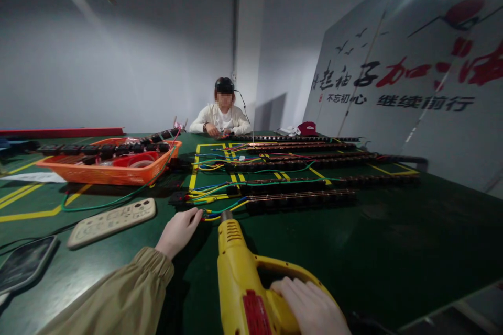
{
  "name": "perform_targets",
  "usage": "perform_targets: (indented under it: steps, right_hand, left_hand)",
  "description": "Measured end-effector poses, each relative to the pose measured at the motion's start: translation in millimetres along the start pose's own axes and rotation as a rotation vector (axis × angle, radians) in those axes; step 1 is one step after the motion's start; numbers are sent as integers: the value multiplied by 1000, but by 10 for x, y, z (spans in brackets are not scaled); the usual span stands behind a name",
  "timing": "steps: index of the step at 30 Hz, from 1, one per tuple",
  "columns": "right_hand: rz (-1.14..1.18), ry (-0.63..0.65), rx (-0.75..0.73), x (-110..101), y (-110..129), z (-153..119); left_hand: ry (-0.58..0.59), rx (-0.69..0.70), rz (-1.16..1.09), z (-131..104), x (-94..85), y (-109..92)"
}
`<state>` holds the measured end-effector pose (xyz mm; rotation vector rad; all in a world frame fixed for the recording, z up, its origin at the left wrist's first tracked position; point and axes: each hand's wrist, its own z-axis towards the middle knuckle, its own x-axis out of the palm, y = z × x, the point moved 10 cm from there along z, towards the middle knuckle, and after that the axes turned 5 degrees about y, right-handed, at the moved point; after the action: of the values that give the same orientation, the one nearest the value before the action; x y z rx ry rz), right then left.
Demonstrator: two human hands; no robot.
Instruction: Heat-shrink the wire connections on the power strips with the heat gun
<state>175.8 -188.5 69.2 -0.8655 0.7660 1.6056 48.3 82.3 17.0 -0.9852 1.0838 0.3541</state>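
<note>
My right hand (310, 303) is wrapped round the handle of a yellow heat gun (238, 272) at the bottom middle. Its metal nozzle points away from me, close to a bundle of coloured wires (228, 212). Those wires run from a long black strip with copper-coloured lines (302, 200) lying on the green table. My left hand (181, 230) pinches the loose ends of the wires, just left of the nozzle. Beyond it lie several similar black strips (291, 184) with yellow, green and blue wires and a black connector (179, 199).
An orange basket (118, 174) holding black parts stands at the left. Nearer me lie a cream phone case (112, 222) and a dark-screened phone (27, 264). A co-worker (222, 115) sits across the green table (393, 241); a dark red cap (307, 129) lies at its far edge.
</note>
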Motion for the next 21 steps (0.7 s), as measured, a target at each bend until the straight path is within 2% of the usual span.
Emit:
perform_targets:
  steps: [6, 11, 14, 18, 21]
  right_hand:
    - [-150, 41, 68, 26, -173, -140]
    - [-352, -104, 61, -170, -87, -100]
    - [-358, -123, 86, -217, -53, -41]
    - [-361, -119, 71, -188, -73, -58]
    - [-380, -72, 8, -76, -128, -148]
  left_hand:
    - [2, -6, 8, -4, -3, 3]
    - [11, 9, 24, -3, -2, -21]
    - [5, 9, 17, -6, -8, -23]
    - [-2, 13, -9, -4, -2, -16]
    - [-12, 18, -38, 10, 5, -1]
